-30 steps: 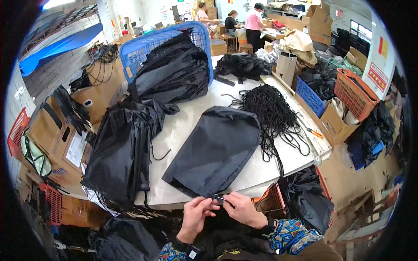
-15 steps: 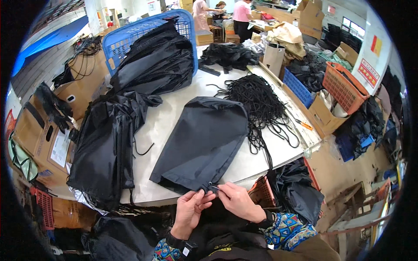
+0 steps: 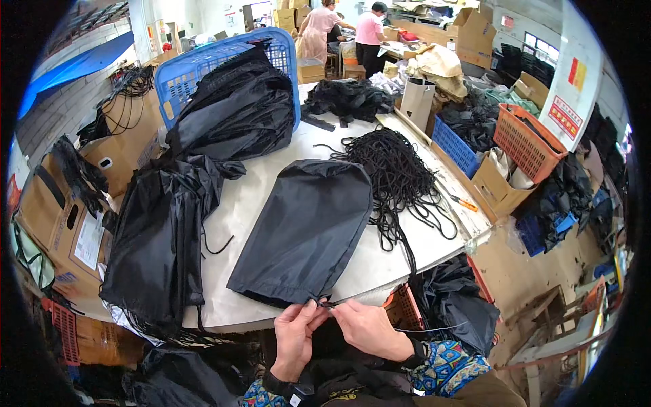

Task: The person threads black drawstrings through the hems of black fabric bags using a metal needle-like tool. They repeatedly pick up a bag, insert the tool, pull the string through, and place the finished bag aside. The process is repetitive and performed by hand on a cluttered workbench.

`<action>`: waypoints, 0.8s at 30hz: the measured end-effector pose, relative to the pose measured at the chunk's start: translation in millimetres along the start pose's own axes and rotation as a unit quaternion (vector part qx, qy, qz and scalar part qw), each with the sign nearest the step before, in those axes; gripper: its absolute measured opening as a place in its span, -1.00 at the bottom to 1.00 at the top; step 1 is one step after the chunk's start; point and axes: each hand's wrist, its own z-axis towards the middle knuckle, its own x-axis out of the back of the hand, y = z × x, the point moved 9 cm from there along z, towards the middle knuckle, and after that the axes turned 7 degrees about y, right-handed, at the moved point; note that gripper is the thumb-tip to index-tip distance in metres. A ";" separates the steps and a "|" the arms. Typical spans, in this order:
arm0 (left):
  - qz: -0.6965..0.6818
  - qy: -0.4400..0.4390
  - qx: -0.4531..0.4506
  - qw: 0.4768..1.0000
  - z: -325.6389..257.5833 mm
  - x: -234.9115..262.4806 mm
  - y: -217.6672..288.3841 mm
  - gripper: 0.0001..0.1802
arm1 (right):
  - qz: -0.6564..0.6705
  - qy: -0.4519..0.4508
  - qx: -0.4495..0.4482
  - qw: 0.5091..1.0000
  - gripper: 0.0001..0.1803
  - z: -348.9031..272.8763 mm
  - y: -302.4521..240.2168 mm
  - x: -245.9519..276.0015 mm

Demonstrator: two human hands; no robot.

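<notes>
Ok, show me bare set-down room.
White tabletop shows bare right of the flat black fabric bag, nearer than the tangled black cord pile, and left, toward the stacked black fabric bags. Crowded: far left, around the blue plastic basket.

"How does the black bag (image 3: 305, 230) lie?"
"Flat, lightly creased, its body stretching away beyond the grip, its hemmed near edge running off to the left. One near corner is gathered at the grip."
"And the thin strand (image 3: 437, 330)?"
"Pale, trailing right of it."
</notes>
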 end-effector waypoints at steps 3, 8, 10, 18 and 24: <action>-0.001 0.007 -0.025 1.000 0.9 5.0 0.8 -0.89 | -0.001 -0.007 0.000 1.000 -0.83 -1.8 -1.0 -3.6; -0.002 0.005 -0.023 1.000 -1.0 5.0 0.9 -0.89 | -0.010 -0.012 0.015 1.000 -0.82 -1.8 -4.5 -4.1; 0.002 0.005 -0.021 1.000 -2.4 2.7 3.1 -0.89 | -0.011 -0.027 0.019 0.999 -0.82 -1.6 -6.8 -4.5; -0.004 -0.002 -0.027 1.000 -3.6 5.2 1.5 -0.89 | -0.016 -0.007 -0.006 1.000 -0.83 -4.0 -4.0 -6.6; -0.010 0.011 -0.028 0.999 -3.2 8.4 0.3 -0.89 | 0.007 -0.004 -0.019 1.000 -0.85 -3.2 -2.8 -6.1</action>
